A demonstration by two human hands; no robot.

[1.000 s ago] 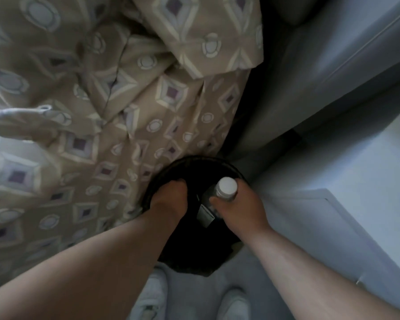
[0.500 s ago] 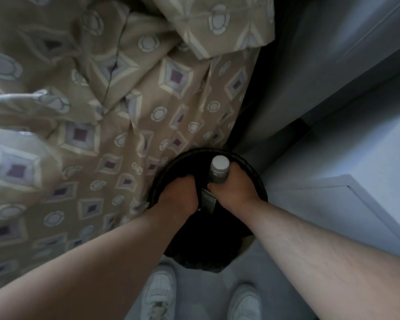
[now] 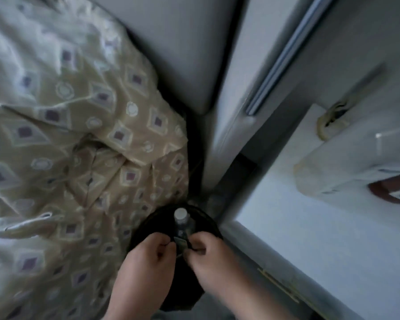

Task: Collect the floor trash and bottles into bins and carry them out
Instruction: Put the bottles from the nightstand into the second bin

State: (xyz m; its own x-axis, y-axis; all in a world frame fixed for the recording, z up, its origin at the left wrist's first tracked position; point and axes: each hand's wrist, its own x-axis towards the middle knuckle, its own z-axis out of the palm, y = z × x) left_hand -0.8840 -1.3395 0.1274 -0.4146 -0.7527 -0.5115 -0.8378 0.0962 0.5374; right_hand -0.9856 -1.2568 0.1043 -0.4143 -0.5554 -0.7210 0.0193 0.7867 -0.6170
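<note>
A round black bin (image 3: pixel 207 219) lined with a black bag stands on the floor between the bed and a white cabinet. A clear plastic bottle (image 3: pixel 182 224) with a white cap stands upright inside it. My left hand (image 3: pixel 148 257) and my right hand (image 3: pixel 214 256) are over the bin's near rim, fingers curled, each pinching the black bag's edge just below the bottle's label. The lower part of the bottle is hidden by my hands and the dark bag.
A patterned beige duvet (image 3: pixel 79 158) hangs off the bed on the left, touching the bin. A white cabinet top (image 3: pixel 321 227) on the right carries a pale container (image 3: pixel 346 162) and a cord. A grey wall panel (image 3: pixel 229 112) stands behind the bin.
My right hand has let go of the bottle, which now stands free in the bin. Both hands have drawn back to the near rim and taken hold of the bag's edge. The view has tilted up.
</note>
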